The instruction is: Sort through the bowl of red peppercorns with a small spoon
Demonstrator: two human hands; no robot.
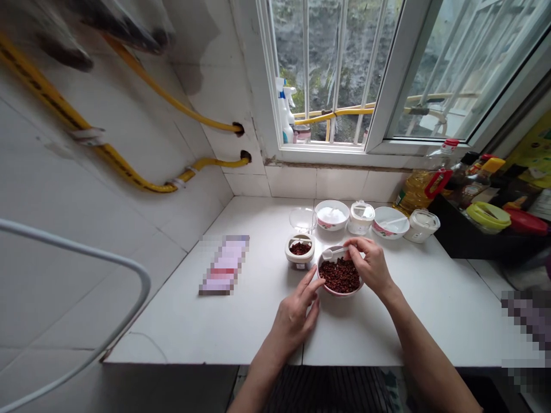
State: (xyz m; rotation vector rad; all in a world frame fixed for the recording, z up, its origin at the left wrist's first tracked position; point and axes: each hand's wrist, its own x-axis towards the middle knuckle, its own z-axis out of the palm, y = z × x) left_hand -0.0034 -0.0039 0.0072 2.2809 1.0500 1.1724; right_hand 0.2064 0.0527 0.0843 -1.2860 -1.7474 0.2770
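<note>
A bowl [340, 293] full of dark reddish-brown peppercorn-like grains [341, 276] stands on the white counter. My left hand [296, 312] lies at its near left side, fingers stretched out and fingertips touching the rim and wall. Over the bowl's right side, my right hand [369, 267] pinches the handle of a small white spoon [329, 254]. The spoon's head is above the grains near the far left rim; whether it carries any is too small to tell. Just left of the bowl, a seasoning jar [300, 258] with its clear lid [303, 219] raised holds similar grains.
Behind are a bowl of white powder [332, 216], a lidded jar [361, 217], a bowl with a white spoon [390, 222] and another jar [422, 225]. An oil bottle [419, 183] and a black rack [462, 229] stand right. A blurred pinkish object [224, 265] lies left.
</note>
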